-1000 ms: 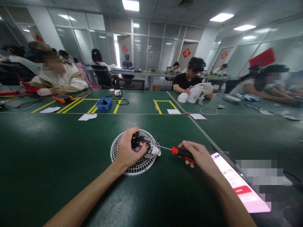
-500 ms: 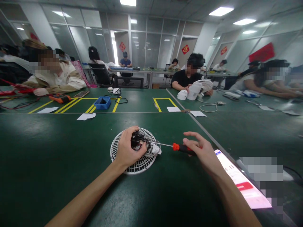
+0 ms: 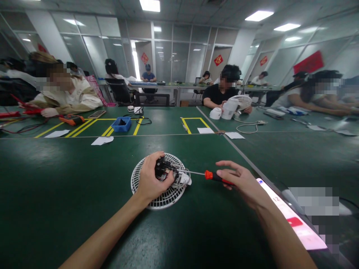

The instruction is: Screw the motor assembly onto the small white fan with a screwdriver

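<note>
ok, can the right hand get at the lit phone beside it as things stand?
Probably, if the right hand lets go of the screwdriver; the lit phone lies close by its forearm, nothing visible between.

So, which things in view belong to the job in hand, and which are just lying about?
Likely job things:
red-and-black screwdriver, in the right hand
black mechanism, in the left hand
round white slatted grille beneath it

Seemingly lying about:
lit pink-and-white screen
blue rectangular plastic tray
white paper sheets
</note>
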{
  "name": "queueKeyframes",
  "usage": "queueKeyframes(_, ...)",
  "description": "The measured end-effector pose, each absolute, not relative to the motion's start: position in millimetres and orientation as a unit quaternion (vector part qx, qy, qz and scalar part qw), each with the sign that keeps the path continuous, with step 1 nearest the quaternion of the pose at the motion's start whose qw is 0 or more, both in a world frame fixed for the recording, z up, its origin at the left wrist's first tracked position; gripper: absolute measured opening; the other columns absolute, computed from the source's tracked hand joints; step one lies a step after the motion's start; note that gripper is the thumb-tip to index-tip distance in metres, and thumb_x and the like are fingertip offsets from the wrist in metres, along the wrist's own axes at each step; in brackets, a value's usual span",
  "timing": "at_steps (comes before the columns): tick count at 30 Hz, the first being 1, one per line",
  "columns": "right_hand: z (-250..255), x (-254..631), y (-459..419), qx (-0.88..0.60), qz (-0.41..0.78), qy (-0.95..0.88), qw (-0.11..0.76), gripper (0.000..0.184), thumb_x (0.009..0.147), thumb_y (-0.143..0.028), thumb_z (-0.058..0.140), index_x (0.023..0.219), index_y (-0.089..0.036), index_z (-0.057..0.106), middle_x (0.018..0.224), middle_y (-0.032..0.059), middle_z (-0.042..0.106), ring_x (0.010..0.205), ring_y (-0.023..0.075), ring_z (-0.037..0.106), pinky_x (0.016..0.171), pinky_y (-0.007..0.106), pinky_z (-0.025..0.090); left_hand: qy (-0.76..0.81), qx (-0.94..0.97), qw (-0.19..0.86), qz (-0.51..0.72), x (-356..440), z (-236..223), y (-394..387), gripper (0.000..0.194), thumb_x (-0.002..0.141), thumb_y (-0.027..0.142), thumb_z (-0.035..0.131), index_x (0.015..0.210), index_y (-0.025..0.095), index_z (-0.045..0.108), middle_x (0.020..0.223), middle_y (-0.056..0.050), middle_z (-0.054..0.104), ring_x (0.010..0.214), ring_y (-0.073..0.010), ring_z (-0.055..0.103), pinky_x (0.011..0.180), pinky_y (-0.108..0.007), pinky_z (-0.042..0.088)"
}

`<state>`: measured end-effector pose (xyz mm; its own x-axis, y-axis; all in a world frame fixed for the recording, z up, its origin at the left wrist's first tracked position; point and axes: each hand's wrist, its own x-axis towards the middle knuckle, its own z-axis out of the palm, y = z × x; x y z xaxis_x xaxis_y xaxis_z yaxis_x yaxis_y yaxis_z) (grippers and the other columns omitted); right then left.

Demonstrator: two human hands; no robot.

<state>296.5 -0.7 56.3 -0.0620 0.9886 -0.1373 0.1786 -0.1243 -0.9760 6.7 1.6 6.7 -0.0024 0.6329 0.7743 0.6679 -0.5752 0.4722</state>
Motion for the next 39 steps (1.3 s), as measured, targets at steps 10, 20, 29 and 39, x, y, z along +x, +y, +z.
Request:
queueKeyframes(10,63.8,294.0,-5.7,-0.566,0.540,-0.541,0.309,0.065,0.082,-0.075,0.056,0.108,-0.017,0.068,0.067,0.0031,0.067,0.042,0.0097,0.045,0.037,0.022,0.030,-0.465,-0.700,0.011,-0.542,6.7,3.9,3.0,0.053,0.076,0.025,0.069,0.125,0.021,0.051,0.121,-0.008,0.062,0.112,-0.0239,0.060,0.102,-0.042,0.050)
queueKeyframes(20,59.8,302.2,-2.5,-0.540,0.497,-0.567,0.375,0.047,0.066,-0.050,0.084,0.099,-0.020,0.071,0.081,0.0025,0.067,0.060,0.0116,0.050,0.051,0.023,0.037,-0.462,-0.706,0.009,-0.537,6.4,4.3,2.7,0.053,0.076,0.025,0.069,0.126,0.021,0.051,0.123,-0.008,0.062,0.114,-0.0238,0.060,0.104,-0.042,0.049)
queueKeyframes(29,65.0,296.0,-5.9,-0.571,0.548,-0.523,0.315,0.059,0.084,-0.072,0.055,0.103,-0.018,0.071,0.064,0.0022,0.065,0.040,0.0086,0.039,0.038,0.021,0.024,-0.458,-0.711,0.005,-0.534,4.0,4.0,1.9,0.048,0.082,0.026,0.063,0.128,0.021,0.050,0.125,-0.010,0.061,0.116,-0.0253,0.059,0.104,-0.045,0.050)
queueKeyframes(39,68.8,301.7,-6.3,-0.549,0.537,-0.541,0.343,0.052,0.070,-0.057,0.079,0.104,-0.018,0.070,0.070,0.0017,0.064,0.048,0.0091,0.044,0.044,0.022,0.028,-0.475,-0.698,0.000,-0.536,4.8,0.9,2.9,0.041,0.087,0.024,0.059,0.128,0.022,0.053,0.126,-0.009,0.063,0.117,-0.0238,0.060,0.105,-0.045,0.050)
